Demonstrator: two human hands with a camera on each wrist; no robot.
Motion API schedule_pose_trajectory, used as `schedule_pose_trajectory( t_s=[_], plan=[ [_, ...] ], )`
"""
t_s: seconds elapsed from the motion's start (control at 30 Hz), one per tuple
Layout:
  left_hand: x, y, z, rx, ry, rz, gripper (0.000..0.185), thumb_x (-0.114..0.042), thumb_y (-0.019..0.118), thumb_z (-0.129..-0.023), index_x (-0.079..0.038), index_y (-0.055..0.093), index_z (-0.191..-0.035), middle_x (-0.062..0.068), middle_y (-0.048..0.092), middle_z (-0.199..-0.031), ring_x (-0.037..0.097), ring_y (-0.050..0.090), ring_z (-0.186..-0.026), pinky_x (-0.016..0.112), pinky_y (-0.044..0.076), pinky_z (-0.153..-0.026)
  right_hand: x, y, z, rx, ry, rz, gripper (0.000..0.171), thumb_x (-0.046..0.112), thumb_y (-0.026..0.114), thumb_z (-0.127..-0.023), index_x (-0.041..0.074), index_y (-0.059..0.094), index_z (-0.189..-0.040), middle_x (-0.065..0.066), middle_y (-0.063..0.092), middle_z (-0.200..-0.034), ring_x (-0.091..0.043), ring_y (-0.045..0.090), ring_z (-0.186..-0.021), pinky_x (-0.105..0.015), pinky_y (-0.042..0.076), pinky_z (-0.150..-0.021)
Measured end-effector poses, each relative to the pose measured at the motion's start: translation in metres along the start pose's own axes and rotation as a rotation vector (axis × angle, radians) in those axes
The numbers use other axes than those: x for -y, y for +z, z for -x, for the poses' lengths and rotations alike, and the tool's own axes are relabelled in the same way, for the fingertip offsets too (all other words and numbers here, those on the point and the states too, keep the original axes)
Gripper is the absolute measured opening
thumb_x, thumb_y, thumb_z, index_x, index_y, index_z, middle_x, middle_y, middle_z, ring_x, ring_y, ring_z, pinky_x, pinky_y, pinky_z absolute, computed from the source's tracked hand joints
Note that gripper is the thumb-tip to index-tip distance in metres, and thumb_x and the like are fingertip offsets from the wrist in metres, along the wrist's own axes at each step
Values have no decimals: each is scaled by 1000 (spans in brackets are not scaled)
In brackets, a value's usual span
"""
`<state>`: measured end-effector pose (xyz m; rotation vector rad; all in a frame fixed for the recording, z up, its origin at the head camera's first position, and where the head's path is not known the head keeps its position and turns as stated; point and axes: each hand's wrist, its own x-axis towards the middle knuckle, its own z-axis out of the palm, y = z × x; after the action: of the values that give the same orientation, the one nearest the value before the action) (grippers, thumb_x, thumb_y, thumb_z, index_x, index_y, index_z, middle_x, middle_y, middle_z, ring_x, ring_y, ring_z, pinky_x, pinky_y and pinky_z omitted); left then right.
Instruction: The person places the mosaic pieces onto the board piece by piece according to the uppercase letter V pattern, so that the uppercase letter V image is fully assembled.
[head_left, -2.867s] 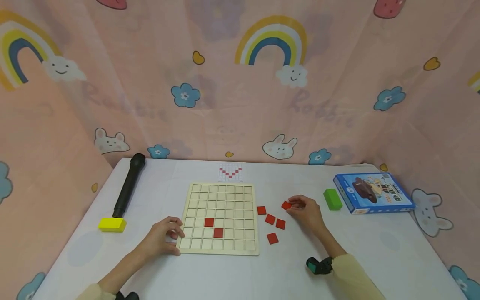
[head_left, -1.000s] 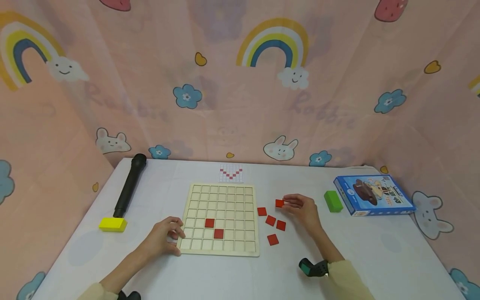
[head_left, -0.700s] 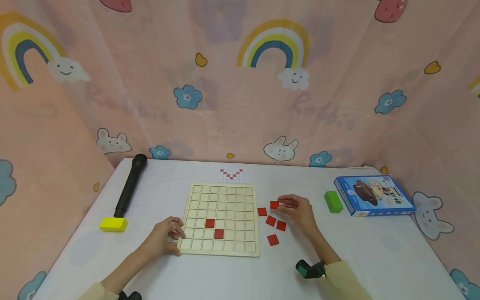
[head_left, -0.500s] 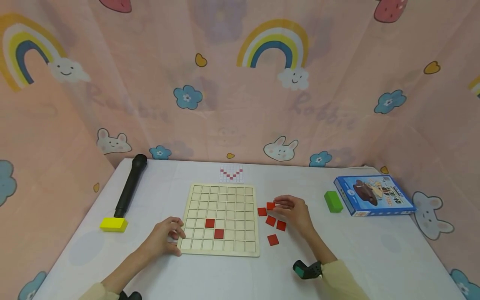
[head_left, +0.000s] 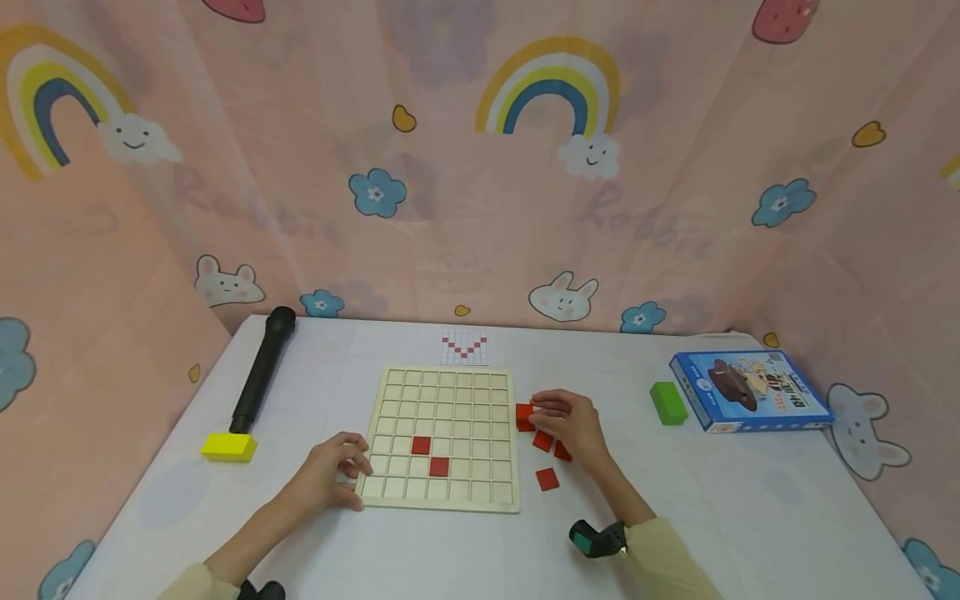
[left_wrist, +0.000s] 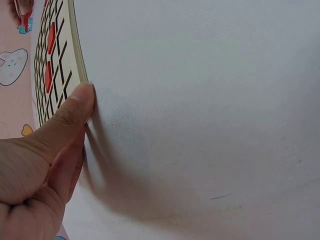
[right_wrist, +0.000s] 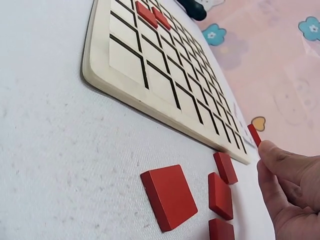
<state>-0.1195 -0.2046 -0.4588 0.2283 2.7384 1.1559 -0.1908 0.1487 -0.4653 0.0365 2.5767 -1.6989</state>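
White tabletop (head_left: 442, 554), grid board (head_left: 459, 447). Left hand (head_left: 327, 473) pinches board's left edge. Loose tiles (head_left: 547, 479) crowd right edge; right hand (head_left: 572, 425) pinches red tile (right_wrist: 254, 135) above. Yellow block (head_left: 228, 447) well left of board, green block (head_left: 668, 403) well right, pattern card (head_left: 464, 347) just past far edge.

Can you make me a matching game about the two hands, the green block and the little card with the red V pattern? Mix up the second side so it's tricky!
Column one
1. left hand
2. right hand
3. green block
4. pattern card

Column two
A. beside the blue box
B. gripping the edge of the grid board
C. on the table past the far edge of the grid board
D. pinching a red tile

Right pairs: 1-B, 2-D, 3-A, 4-C
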Motion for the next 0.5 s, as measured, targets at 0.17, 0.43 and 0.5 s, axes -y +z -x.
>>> schedule_pose_trajectory(
  t_s=[0.17,0.43,0.5],
  plan=[
    [1,-1,1,4,17,6,40,10,88,-48,-4,67,-79,11,56,-113,17,55,-79,27,52,-70,3,8,-1,0,-37,7,31,1,72,-83,0,65,-113,-16,68,-108,-28,66,-99,-32,52,-84],
    [2,-1,1,11,23,-2,40,9,88,-49,-4,67,-80,11,55,-113,16,55,-79,26,52,-70,7,19,-1,12,-54,-31,30,0,74,-80,-1,66,-109,-15,69,-105,-27,66,-96,-27,54,-80],
    [2,0,0,8,15,-4,40,10,88,-48,-4,67,-79,11,55,-113,16,55,-79,26,52,-70,8,21,-1,15,-55,-35,30,0,74,-80,0,67,-109,-14,69,-104,-26,66,-95,-26,54,-78]
  ],
)
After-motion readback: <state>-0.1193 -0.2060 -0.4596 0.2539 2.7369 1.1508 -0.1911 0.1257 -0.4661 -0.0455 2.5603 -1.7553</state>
